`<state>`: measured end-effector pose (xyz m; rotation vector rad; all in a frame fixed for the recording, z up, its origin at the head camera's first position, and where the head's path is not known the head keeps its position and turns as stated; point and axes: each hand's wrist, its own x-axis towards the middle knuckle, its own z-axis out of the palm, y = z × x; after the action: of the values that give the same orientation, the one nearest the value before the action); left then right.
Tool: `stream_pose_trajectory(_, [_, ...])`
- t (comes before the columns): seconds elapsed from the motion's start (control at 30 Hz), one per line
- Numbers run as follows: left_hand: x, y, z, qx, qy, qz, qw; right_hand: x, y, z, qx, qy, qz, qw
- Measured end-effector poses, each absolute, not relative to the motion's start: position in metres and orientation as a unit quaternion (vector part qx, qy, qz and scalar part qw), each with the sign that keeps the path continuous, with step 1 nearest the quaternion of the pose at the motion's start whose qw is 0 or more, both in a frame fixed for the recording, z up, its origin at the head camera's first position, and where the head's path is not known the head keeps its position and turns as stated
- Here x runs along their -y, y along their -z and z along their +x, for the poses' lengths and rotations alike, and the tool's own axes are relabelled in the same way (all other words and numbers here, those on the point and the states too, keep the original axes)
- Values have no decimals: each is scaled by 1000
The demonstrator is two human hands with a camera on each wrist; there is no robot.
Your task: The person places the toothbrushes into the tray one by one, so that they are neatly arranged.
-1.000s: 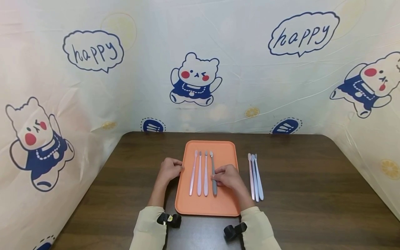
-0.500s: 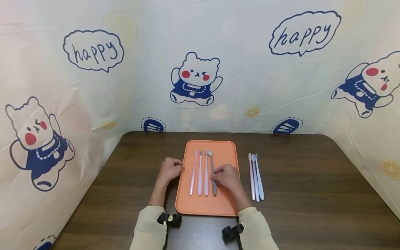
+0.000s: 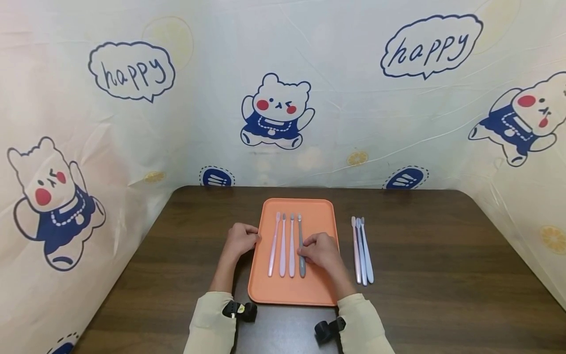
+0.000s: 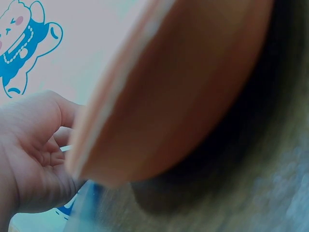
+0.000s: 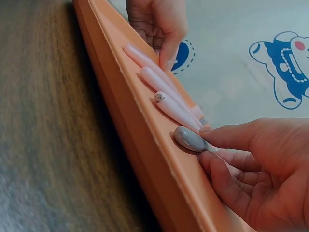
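Observation:
An orange tray [image 3: 316, 290] lies on the table with three pale pink and lilac toothbrushes [image 3: 283, 250] side by side on it. To their right is a grey toothbrush [image 3: 302, 268], roughly parallel to them. My right hand [image 3: 324, 251] pinches its handle between thumb and fingers, plain in the right wrist view, where the handle's rounded grey end [image 5: 189, 138] sticks out. My left hand [image 3: 240, 239] holds the tray's left rim; in the left wrist view the tray's side [image 4: 159, 106] partly hides those fingers.
Three more toothbrushes [image 3: 361, 255], one pinkish and two light blue, lie close together on the brown wooden table [image 3: 433, 265], right of the tray. Behind the table hangs a pale curtain [image 3: 349, 123] with printed bears.
The grey toothbrush's head swung slightly left, then back right, and its handle end shifted a little left, so it lies straighter. The right hand moved slightly left; the left hand stayed in place.

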<state>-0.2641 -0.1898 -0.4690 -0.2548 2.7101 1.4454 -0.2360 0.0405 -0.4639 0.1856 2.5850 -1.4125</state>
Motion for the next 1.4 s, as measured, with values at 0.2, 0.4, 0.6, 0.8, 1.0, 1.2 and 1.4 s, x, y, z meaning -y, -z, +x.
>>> stream_pose_trajectory(0.2, [190,469,-263,-878,-471,-79,27,-42,465,-236,-870,479,60,98])
stream_pose_trajectory(0.4, [190,469,-262,-880,-468,-81,25,-43,464,-236,-867,485,51,99])
stream_pose_trajectory(0.6, [190,469,-263,-880,-467,-85,28,-46,467,-236,-861,502,27,79])
stream_pose_trajectory(0.8, [190,469,-263,-879,-468,-83,27,-49,466,-236,-860,506,11,56])
stream_pose_trajectory(1.0, [190,470,-263,-880,-467,-86,27,-53,460,-234,-869,494,-14,5])
stream_pose_trajectory(1.2, [190,470,-263,-878,-469,-89,32,-60,457,-232,-868,497,-18,-10])
stream_pose_trajectory(1.4, [189,469,-264,-879,-468,-90,30,-69,456,-231,-866,499,-19,-17])
